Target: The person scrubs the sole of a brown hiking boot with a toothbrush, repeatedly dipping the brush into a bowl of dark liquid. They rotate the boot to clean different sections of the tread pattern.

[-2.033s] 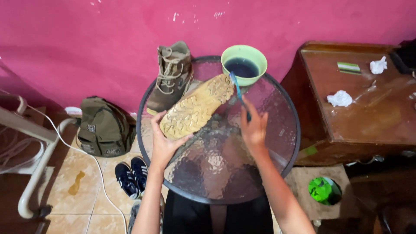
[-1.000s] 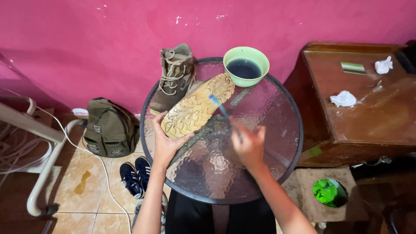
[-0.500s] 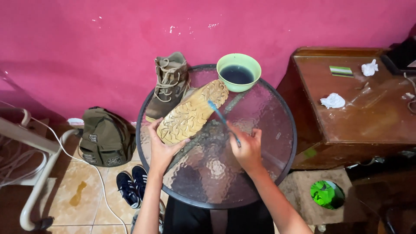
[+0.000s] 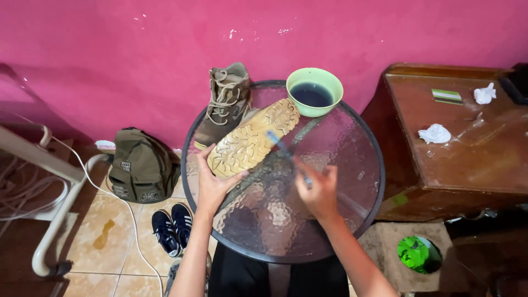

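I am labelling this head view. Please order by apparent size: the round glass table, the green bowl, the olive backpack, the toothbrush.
1. round glass table
2. olive backpack
3. green bowl
4. toothbrush

The backpack lies lower, farther from the camera, so it may look smaller than it is.

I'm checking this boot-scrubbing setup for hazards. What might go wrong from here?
The green bowl of dark liquid sits at the glass table's far rim, close to the boot's toe; a push might tip it. The left hand alone steadies the boot, so it may slip. The brush in the right hand could flick drops.
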